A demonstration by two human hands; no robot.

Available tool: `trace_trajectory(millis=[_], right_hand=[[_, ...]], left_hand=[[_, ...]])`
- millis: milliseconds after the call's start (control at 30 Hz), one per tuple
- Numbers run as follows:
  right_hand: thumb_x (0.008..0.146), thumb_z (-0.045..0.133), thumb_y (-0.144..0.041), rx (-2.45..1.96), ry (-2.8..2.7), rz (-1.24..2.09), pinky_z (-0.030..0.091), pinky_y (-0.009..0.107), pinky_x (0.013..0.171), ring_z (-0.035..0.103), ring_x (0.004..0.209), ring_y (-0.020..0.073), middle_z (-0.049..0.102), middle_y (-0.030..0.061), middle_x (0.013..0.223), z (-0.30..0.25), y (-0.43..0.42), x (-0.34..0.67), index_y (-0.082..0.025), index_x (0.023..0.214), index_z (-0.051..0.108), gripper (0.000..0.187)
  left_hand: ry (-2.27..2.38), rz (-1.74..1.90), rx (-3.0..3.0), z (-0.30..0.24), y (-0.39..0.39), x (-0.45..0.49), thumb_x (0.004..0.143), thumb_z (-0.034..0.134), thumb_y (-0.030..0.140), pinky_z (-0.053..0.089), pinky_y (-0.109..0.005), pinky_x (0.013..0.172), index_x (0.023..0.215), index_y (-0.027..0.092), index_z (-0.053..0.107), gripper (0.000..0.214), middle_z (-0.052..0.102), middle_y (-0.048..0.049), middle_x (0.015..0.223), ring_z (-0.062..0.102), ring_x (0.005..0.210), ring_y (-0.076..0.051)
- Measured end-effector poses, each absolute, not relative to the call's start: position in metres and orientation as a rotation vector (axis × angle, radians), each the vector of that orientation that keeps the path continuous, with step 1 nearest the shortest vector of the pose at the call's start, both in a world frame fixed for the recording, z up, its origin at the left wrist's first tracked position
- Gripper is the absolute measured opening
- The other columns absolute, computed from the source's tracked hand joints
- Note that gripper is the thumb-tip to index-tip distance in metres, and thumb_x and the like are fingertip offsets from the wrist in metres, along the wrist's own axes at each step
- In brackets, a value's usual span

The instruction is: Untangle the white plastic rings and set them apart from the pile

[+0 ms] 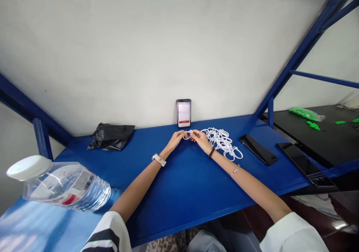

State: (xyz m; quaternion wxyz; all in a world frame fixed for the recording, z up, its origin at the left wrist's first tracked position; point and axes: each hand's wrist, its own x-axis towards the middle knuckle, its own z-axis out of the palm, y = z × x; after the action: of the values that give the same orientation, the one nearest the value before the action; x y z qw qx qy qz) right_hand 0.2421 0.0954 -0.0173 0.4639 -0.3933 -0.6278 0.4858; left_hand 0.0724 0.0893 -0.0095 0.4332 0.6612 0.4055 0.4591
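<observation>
Both my hands meet near the back of the blue table (182, 184). My left hand (176, 139) and my right hand (199, 137) pinch a small white plastic ring (188, 134) between their fingertips. Just right of my right hand lies a pile of several white rings (223, 141) linked in a chain. The left wrist wears a light watch, the right wrist a dark bead bracelet and a thin bangle.
A phone (183, 113) stands upright against the white wall behind my hands. Two dark phones (258, 149) (304, 163) lie at the right. A crumpled black bag (110, 136) sits at the back left, a water bottle (60, 186) close at the left. Green pieces (307, 114) lie on a black table at right.
</observation>
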Motion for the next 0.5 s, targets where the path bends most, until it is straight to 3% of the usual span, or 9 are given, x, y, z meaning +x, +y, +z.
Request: trace_trajectory(millis=[133,267,500], right_hand=[[0.079,0.058,-0.036,-0.948,-1.577,1.135,0.050,0.031,0.070,0.063,0.073,0.0173,0.070,0.0042,0.085,-0.018,0.096,0.243,-0.020,0.096,0.069,0.026],[0.078,0.059,-0.035,-0.943,-1.568,1.136,0.050,0.033,0.077,0.065,0.089,0.0210,0.072,0.0063,0.098,-0.017,0.096,0.243,-0.020,0.102,0.068,0.030],[0.080,0.059,-0.047,-1.018,-1.499,1.122,0.051,0.033,0.075,0.065,0.081,0.0193,0.070,0.0055,0.090,-0.022,0.101,0.241,-0.020,0.094,0.066,0.031]], left_hand=[[1.005,1.071,1.657,-0.011,0.087,0.074,0.076,0.065,0.047,0.040,-0.026,0.069,0.082,0.016,0.058,0.031,0.064,-0.0017,0.080,0.057,0.074,-0.015],[1.074,1.153,1.616,-0.016,0.089,0.075,0.069,0.074,0.043,0.040,-0.025,0.067,0.095,0.018,0.051,0.042,0.066,-0.0033,0.088,0.061,0.080,-0.015],[1.061,1.247,1.526,-0.025,0.097,0.075,0.060,0.081,0.036,0.043,-0.023,0.064,0.107,0.019,0.045,0.062,0.064,-0.0041,0.093,0.059,0.075,-0.011]])
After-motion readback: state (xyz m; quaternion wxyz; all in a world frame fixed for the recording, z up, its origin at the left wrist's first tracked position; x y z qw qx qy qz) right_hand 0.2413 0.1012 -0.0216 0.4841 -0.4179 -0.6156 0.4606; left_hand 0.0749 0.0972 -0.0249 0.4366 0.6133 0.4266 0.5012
